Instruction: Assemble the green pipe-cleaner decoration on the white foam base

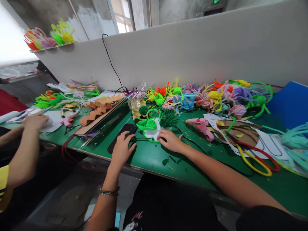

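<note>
Along the far edge of the tabletop (144, 157), right of centre, sprawls a heap of multicoloured fuzzy-stem bundles (215, 96). A blue panel (290, 104) stands at the far right corner. Scissors (241, 150) with red and yellow handles lie toward the right end. Toward the left end are brown scalloped strips (99, 111) and, nearer that end, a pink glue gun (67, 120). Behind the far edge rises a pale partition (192, 51).

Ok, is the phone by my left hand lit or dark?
Dark: the phone shows plain black, no glow; your left hand hides part of it.
</note>
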Demonstrator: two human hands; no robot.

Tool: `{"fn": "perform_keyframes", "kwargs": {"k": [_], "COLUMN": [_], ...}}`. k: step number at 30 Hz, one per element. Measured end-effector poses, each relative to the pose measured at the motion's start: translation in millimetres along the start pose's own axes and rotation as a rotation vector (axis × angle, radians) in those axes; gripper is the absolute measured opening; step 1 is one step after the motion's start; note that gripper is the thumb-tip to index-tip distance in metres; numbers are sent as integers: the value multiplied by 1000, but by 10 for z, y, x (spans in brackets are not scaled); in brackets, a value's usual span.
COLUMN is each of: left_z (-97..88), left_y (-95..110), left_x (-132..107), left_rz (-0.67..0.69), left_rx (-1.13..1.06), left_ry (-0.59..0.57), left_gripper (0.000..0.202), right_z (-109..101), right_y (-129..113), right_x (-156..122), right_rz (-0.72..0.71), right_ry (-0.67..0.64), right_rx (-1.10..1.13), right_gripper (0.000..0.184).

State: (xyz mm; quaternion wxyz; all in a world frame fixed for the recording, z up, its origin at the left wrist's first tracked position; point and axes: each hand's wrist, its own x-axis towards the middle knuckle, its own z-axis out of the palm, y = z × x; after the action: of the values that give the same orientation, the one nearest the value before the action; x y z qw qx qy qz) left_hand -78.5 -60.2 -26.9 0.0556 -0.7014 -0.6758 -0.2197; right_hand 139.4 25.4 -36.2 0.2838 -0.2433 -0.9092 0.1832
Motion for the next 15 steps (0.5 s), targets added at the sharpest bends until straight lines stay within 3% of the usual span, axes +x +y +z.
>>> {"fn": "perform_keyframes", "kwargs": {"k": [4,8,12,15], "left_z": [64,88,59,8], "left_y": [13,43,35,46], "left_x": [22,69,142,210], "left_rz": [36,53,139,172], "left_rx": [19,-26,-204,-348], "left_ry": [16,-29,-73,-95], "left_gripper": [37,12,17,24], "right_z": [-191,-748,-1345,-1570], "right_y": [-78,-248,-405,-459], "right_x": [27,-48,-400,-800], "right_rz": [2,30,155,306], "right_ry": [21,82,78,116], "right_rx": [-20,-63,-231,-392], "right_gripper": [19,17,17,18]}}
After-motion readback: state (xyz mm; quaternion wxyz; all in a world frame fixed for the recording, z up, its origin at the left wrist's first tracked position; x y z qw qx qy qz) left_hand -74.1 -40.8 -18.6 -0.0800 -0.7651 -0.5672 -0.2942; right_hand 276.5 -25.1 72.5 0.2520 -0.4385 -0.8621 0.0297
